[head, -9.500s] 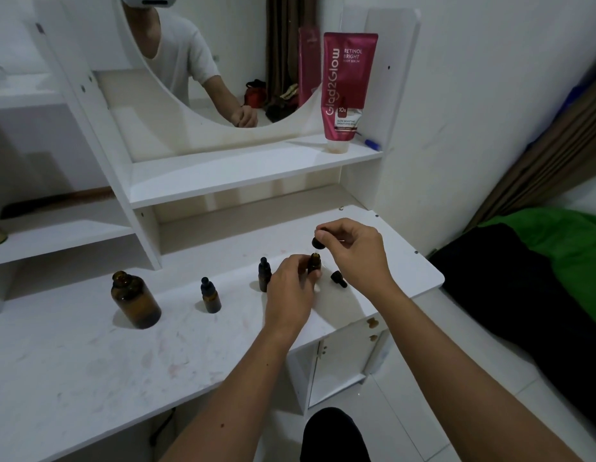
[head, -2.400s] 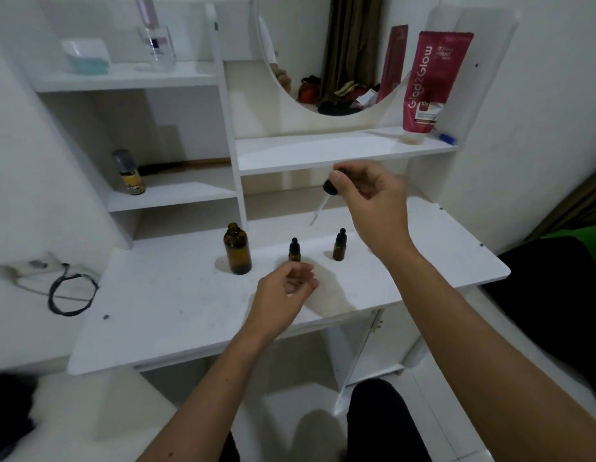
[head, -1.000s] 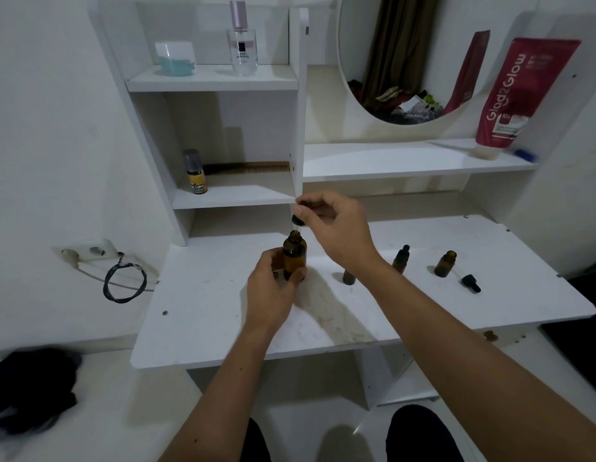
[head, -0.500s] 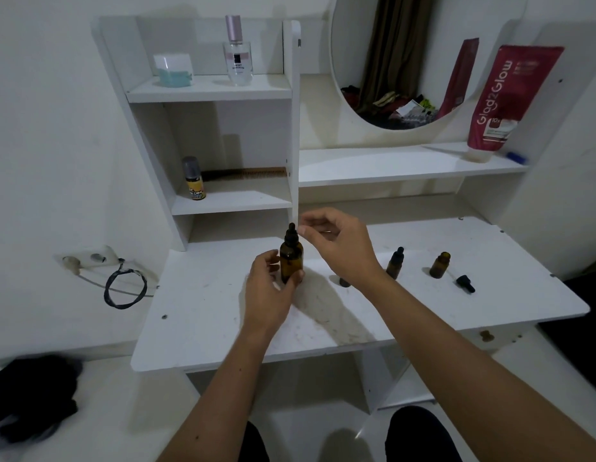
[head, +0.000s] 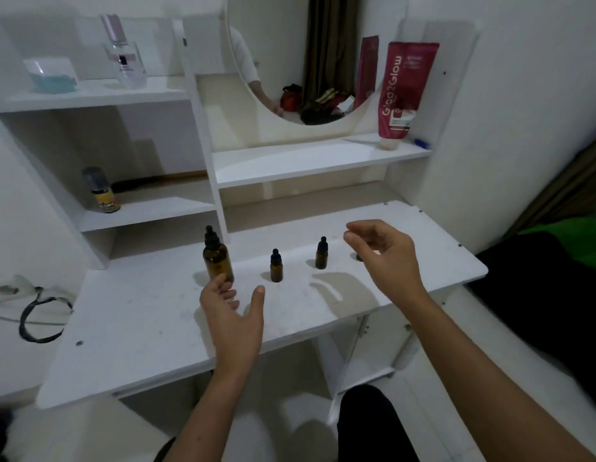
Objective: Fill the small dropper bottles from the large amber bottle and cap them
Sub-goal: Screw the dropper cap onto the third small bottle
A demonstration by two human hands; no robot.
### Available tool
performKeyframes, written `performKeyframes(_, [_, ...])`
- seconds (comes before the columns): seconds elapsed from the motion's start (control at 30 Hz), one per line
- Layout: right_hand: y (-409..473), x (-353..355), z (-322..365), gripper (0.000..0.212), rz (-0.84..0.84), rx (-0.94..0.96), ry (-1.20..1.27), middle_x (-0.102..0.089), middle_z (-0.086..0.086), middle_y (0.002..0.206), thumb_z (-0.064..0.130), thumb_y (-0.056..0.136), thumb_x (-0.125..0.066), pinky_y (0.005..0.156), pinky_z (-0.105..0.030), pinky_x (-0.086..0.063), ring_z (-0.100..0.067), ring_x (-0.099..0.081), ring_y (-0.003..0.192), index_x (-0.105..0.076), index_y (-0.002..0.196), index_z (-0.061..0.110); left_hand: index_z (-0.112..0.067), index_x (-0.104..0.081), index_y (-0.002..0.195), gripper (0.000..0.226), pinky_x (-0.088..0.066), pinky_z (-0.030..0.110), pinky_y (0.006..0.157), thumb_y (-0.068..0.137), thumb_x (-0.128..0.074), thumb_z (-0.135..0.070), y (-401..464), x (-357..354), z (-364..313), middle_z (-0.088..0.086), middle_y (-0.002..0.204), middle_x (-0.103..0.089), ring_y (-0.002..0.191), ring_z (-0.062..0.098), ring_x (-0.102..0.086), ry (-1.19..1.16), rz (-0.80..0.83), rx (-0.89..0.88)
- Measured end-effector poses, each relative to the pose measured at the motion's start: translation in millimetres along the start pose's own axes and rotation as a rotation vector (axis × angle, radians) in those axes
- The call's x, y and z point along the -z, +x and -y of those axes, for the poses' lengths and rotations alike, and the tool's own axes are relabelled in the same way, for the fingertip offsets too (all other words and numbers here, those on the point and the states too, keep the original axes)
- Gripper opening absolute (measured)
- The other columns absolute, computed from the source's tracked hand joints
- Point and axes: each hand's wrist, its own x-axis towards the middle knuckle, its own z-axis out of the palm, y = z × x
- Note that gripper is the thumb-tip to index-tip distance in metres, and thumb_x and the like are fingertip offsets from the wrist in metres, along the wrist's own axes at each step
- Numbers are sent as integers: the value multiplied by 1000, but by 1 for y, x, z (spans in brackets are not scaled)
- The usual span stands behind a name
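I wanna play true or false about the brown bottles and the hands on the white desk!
1. The large amber glass bottle wears a black dropper cap. True.
2. The left hand grips that bottle. False: its fingers are loose, holding nothing.
3. The two small amber dropper bottles stand upright on the white desk. True.
4. The right hand holds a dropper. False: it holds nothing.
5. The red tube lies on the desk. False: it stands on the shelf.

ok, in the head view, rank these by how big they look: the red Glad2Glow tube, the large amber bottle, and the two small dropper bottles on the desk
1. Red Glad2Glow tube, largest, though it stands farther back.
2. Large amber bottle.
3. The two small dropper bottles, left and right: they look about alike, too close to rank.
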Motion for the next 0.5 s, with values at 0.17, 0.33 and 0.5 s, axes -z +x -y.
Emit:
performKeyframes(0.17, [-9, 54, -60, 11, -162, -140, -153, -79, 11, 94, 21, 94, -80, 86, -32, -61, -1, -72, 84, -80, 106, 21, -27, -48, 133, 50, -48, 14, 80, 91, -77, -29, -31, -51, -19, -7, 121, -57, 103, 11, -60, -35, 204, -38])
performKeyframes(0.33, [-16, 67, -106, 18, -149, -203, -322, -72, 6, 98, 24, 91, -83, 91, -30, -56, -12, -69, 95, -81, 107, 18, -35, -53, 128, 39, -51, 17, 86, 94, -73, -35, -48, -94, -29, -14, 123, -61, 107, 8, -61, 31, 432, -98])
performKeyframes(0.5, [-3, 58, -115, 32, -73, -209, -485, -71, 2, 96, 47, 87, -83, 91, -38, -54, -23, -63, 99, -83, 106, 22, -29, -49, 141, 50, -46, 26, 106, 96, -71, -34, -45, -136, -32, -10, 143, -55, 127, 9, -55, 101, 583, -173])
